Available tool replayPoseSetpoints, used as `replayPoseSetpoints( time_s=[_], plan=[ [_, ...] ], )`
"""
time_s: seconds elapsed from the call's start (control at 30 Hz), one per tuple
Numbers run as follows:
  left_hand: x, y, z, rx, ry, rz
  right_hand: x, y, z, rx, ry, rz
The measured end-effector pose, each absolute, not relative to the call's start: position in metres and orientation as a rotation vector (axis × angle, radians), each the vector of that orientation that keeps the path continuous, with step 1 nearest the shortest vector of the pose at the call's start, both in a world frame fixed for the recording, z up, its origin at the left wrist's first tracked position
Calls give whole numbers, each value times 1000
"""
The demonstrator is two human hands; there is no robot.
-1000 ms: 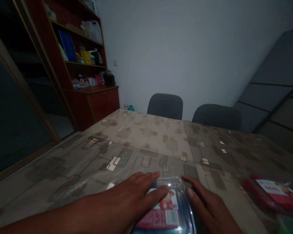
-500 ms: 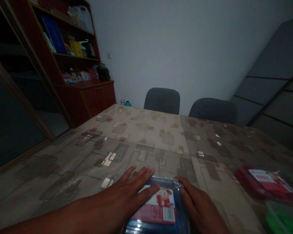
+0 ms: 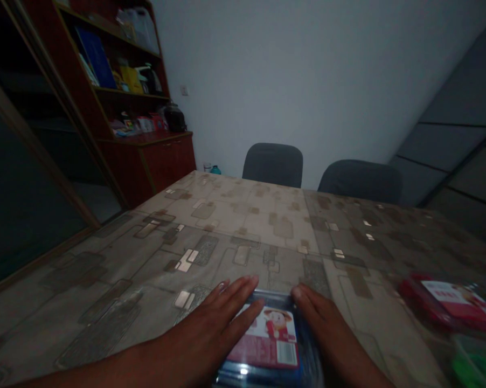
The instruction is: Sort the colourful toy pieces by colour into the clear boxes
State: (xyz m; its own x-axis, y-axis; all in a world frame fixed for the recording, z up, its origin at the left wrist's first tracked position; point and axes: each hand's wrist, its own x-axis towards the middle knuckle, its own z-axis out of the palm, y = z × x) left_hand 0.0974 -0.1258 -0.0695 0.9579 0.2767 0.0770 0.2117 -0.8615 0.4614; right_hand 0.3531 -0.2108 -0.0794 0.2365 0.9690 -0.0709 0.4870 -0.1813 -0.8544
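In the head view, a clear plastic container (image 3: 262, 372) with a blue inside lies on the table at the bottom, its lid facing up. A pink and white label (image 3: 281, 337) with a cartoon figure and a barcode covers part of the lid. My left hand (image 3: 221, 323) lies over the container's left side, thumb across the label and fingers close together past the rim. Along the right rim rests my right hand (image 3: 327, 326), its fingers closed against the edge near the far corner. The near end of the container is cut off by the frame.
A red container (image 3: 437, 307) with a similar label and a green one (image 3: 475, 364) stand at the right. The table (image 3: 243, 215) has a patterned cover. Two grey chairs (image 3: 273, 164) stand behind it; a wooden cabinet (image 3: 166, 161) is at the back left.
My left fingers have drawn closer together on the lid. The right hand has shifted slightly along the right rim. The whole view has moved a little.
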Motion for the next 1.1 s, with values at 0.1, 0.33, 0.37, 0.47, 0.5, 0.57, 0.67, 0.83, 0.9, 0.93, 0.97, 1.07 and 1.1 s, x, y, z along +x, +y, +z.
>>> replayPoseSetpoints(
  time_s=[0.1,0.33,0.37,0.47,0.5,0.57,0.67,0.83,0.9,0.93,0.97,1.07,1.1],
  plan=[
    [95,-124,-65,2574,350,167,354,-205,-91,-1763,-1317,834],
    [94,-106,-60,1866,921,612,358,-208,-98,-1743,-1235,922],
    [97,-104,-63,1765,966,648,359,-208,-97,-1740,-1240,936],
    [105,-99,-76,1485,899,611,360,-207,-95,-1730,-1248,949],
    [107,-98,-80,1402,868,596,360,-207,-95,-1729,-1246,950],
    [110,-98,-87,1256,839,578,358,-207,-96,-1730,-1205,955],
    [111,-101,-92,1104,814,599,353,-208,-99,-1716,-1077,957],
    [111,-104,-90,1062,823,648,350,-206,-103,-1704,-999,994],
    [112,-104,-89,1107,818,647,351,-206,-102,-1713,-992,987],
    [112,-104,-89,1123,816,648,351,-205,-101,-1717,-992,982],
    [113,-104,-89,1127,816,648,351,-205,-101,-1721,-996,975],
    [115,-104,-89,1082,828,674,351,-204,-100,-1729,-1034,940],
    [115,-105,-89,1060,836,684,351,-204,-100,-1732,-1042,934]
  ],
)
